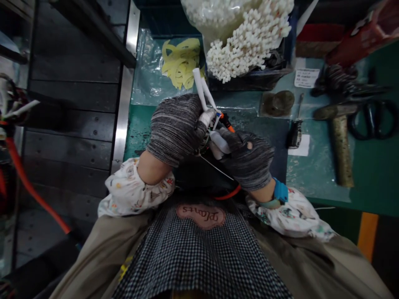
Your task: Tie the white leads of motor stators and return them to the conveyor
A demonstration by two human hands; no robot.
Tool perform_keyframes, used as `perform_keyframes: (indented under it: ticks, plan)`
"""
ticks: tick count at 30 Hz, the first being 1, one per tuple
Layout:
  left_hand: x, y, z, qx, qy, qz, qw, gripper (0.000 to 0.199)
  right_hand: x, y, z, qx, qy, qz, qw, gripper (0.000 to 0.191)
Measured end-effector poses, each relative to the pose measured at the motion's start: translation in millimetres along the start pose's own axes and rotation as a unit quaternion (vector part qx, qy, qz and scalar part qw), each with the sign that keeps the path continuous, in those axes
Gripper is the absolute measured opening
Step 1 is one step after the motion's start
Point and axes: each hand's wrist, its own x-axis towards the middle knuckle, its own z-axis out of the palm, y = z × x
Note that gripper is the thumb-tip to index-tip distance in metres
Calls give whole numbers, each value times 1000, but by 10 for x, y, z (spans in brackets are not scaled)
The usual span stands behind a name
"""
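Over the near edge of a dark green workbench (374, 178), just above the lap:

- Left hand (176, 129), in a grey striped knit glove: clenched around the lower ends of two long white plastic tubes (199, 88), with the tubes angled up and away from the body
- Right hand (247, 160), in a matching glove with a hole worn through near the knuckles: closed on a short white plastic sleeve (220, 142), knuckles almost touching the left hand
- Between both hands: a small tangle of wires, partly hidden by the gloves, with an orange-tipped wire (227, 123) poking out and a thin pale wire (216, 169) trailing down
- Just below the hands: a curved orange cable (229, 193)
- Beyond the hands: a heap of short white plastic tube pieces (246, 52) in a clear bag, beside loose yellow strips (181, 62) on a clear plastic sheet (146, 70)
- Toward the right of the bench: a wooden-handled hammer (341, 145), black-handled scissors (372, 120), a round greenish-grey disc (277, 104) and a small white paper note (307, 77)
- Along the left: a black metal-edged panel (71, 124) and a bright orange hose (31, 191)
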Motion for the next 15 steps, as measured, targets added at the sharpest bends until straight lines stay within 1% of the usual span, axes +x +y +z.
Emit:
perform_keyframes:
  ticks: [4, 6, 7, 9, 11, 13, 15]
  plan:
    - [40, 37, -10, 35, -18, -5, 999, 44, 32, -15, 19, 40, -62, 40, 996, 37]
    - [54, 36, -14, 36, -18, -4, 999, 44, 26, -29, 21, 52, -74, 57, 994, 38]
    - [57, 30, -16, 37, -18, -3, 999, 44, 16, -33, 14, 55, -67, 64, 994, 37]
    - [56, 11, -15, 37, -17, -3, 999, 42, -19, -22, -27, 70, -33, 79, 994, 33]
    - [45, -8, -10, 26, -4, -3, 1000, 40, -65, 29, -112, 111, 0, 103, 988, 28]
    - [25, -16, -6, 8, 16, 6, 1000, 42, -94, 133, -227, 165, 23, 148, 975, 28]
    - [3, -3, -6, 3, 37, 17, 999, 47, -70, 289, -337, 199, 54, 195, 959, 32]
